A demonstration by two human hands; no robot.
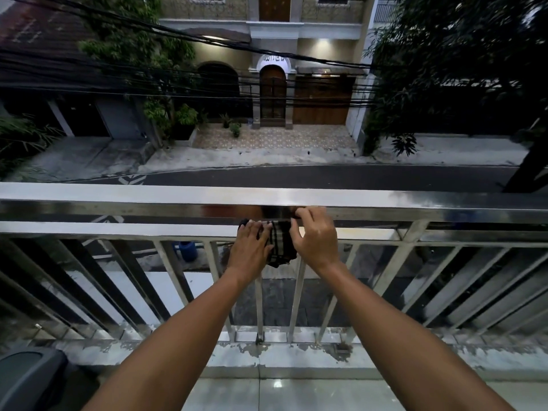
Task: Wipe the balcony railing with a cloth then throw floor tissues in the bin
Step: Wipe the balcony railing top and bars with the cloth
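A: Head view, catalogued left to right. Item one: dark bin (28,378), lower left corner, lid only partly in frame. Item two: steel railing (148,194), spanning the frame, top bar above a thinner second bar.

B: And the hands?

A: Item three: left hand (248,253), fingers fairly straight, pressing the checked cloth (280,246) where it hangs at the second bar. Item four: right hand (315,237), fingers curled, pinching the cloth's upper edge just under the top bar.

B: Floor tissues?

A: None visible.

B: Risks?

A: Judged only: the cloth hangs beside open gaps above the street (326,175); a loosened pinch could drop it through. Bunched fabric may also smear rather than clean.
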